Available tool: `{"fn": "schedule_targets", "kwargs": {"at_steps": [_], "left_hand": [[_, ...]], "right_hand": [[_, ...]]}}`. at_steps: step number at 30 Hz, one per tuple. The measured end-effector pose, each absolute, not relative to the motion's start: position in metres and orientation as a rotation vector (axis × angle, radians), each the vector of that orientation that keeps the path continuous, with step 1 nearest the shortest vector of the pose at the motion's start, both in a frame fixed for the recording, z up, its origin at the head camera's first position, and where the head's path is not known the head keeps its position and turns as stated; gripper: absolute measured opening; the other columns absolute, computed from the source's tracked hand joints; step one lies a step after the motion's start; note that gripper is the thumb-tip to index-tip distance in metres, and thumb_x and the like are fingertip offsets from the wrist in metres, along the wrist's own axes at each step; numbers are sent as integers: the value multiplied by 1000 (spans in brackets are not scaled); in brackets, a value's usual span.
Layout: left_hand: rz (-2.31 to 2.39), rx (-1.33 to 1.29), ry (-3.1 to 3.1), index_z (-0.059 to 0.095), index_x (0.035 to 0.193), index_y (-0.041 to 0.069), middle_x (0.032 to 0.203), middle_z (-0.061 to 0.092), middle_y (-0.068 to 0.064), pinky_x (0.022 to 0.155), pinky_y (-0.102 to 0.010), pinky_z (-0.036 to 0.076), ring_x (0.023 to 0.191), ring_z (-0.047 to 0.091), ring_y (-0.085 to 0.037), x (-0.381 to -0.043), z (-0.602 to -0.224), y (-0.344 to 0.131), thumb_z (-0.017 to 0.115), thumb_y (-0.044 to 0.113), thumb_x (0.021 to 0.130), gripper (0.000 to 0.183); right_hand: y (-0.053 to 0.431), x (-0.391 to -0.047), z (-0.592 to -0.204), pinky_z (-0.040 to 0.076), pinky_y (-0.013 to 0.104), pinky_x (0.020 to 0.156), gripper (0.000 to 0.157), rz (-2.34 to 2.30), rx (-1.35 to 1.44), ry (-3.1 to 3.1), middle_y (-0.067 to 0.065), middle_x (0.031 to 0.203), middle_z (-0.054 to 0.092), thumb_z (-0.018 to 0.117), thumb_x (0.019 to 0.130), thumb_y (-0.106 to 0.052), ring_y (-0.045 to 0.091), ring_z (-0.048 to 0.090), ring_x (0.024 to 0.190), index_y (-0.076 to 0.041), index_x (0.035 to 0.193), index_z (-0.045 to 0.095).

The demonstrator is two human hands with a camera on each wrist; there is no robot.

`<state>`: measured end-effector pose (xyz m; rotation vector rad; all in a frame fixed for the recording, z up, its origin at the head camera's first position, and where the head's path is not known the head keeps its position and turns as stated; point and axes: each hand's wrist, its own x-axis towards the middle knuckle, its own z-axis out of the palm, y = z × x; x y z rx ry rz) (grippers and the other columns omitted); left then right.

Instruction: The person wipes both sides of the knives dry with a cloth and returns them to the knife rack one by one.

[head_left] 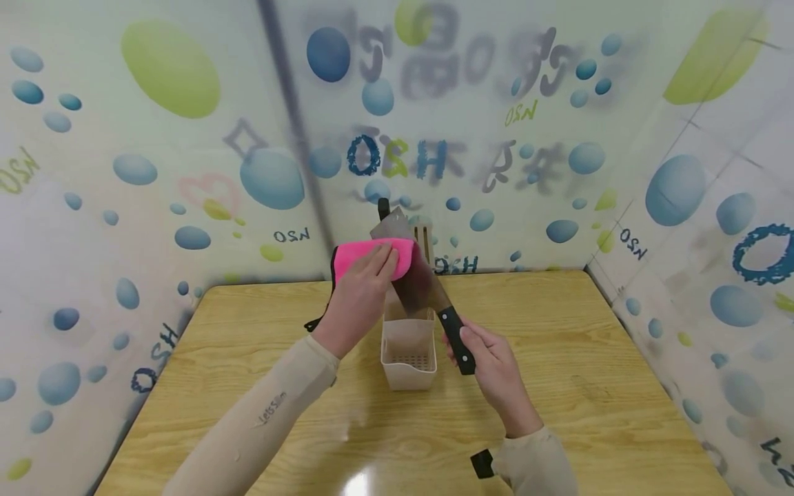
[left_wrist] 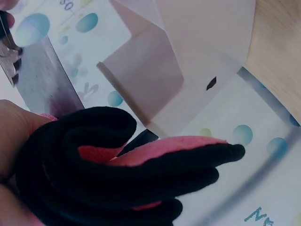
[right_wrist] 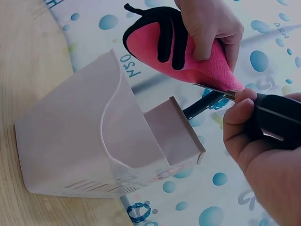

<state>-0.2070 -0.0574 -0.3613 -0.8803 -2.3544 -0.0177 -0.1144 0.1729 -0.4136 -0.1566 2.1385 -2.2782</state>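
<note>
My right hand [head_left: 490,351] grips the black riveted handle [head_left: 456,341] of a cleaver. Its broad metal blade [head_left: 424,289] slants up and to the left, above a pale utensil holder [head_left: 409,379]. A folded pink cloth with black edging [head_left: 350,256] lies against the blade's upper part, held there by my left hand [head_left: 366,282]. Seen from the right wrist, the left thumb and fingers pinch the cloth [right_wrist: 160,52] over the blade. The left wrist view shows the cloth's black edges [left_wrist: 108,174] folded in layers, with the blade [left_wrist: 49,75] beyond.
The holder stands on a wooden table [head_left: 558,331], with slatted drain holes low in its side. Wooden sticks [head_left: 423,241] and a black handle [head_left: 384,207] rise behind the blade. A wall with blue and green spots [head_left: 273,179] closes off the table's back.
</note>
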Motion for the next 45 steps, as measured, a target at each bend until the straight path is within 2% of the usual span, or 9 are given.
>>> {"fn": "schedule_targets", "kwargs": {"at_steps": [9,19,23,27,39,45], "left_hand": [[-12,-904,-2335,58,140,-8,144,59,-24,111,-41,50,132,60,-33,-197,-363,-52,68,-6,93,49],[-2,-942,-2285,60,139,-7,143,60,-24,111,-39,50,131,60,-33,-185,-366,-45,73,-7,88,53],[-26,-955,-2275,60,139,-7,143,60,-24,111,-39,49,132,60,-33,-182,-368,-43,71,-7,90,50],[-25,-968,-2257,61,139,-7,143,60,-23,111,-39,49,132,60,-33,-177,-368,-42,68,-7,92,47],[-9,-1017,-2269,57,142,-8,146,57,-25,113,-40,47,136,57,-34,-167,-371,-39,75,-5,90,54],[-25,-1036,-2245,58,142,-6,145,59,-22,114,-39,46,136,57,-33,-164,-373,-37,78,-3,89,57]], "right_hand": [[172,-115,-415,61,27,82,42,-2291,-207,2063,23,114,66,44,112,-13,17,64,92,8,147,51],[170,-117,-419,58,25,71,42,-2352,-38,1961,17,103,66,40,110,-12,16,63,83,5,146,54],[171,-117,-419,57,25,68,43,-2366,-6,1932,15,95,64,40,108,-13,18,62,77,5,145,55],[171,-117,-420,56,24,66,43,-2374,-8,1909,15,92,64,40,108,-12,17,61,74,7,144,54],[167,-117,-419,57,24,67,41,-2433,32,1929,20,94,66,38,111,-14,16,62,74,13,134,60],[166,-118,-418,58,24,69,41,-2443,55,1935,17,93,67,40,111,-15,19,63,76,13,132,61]]}}
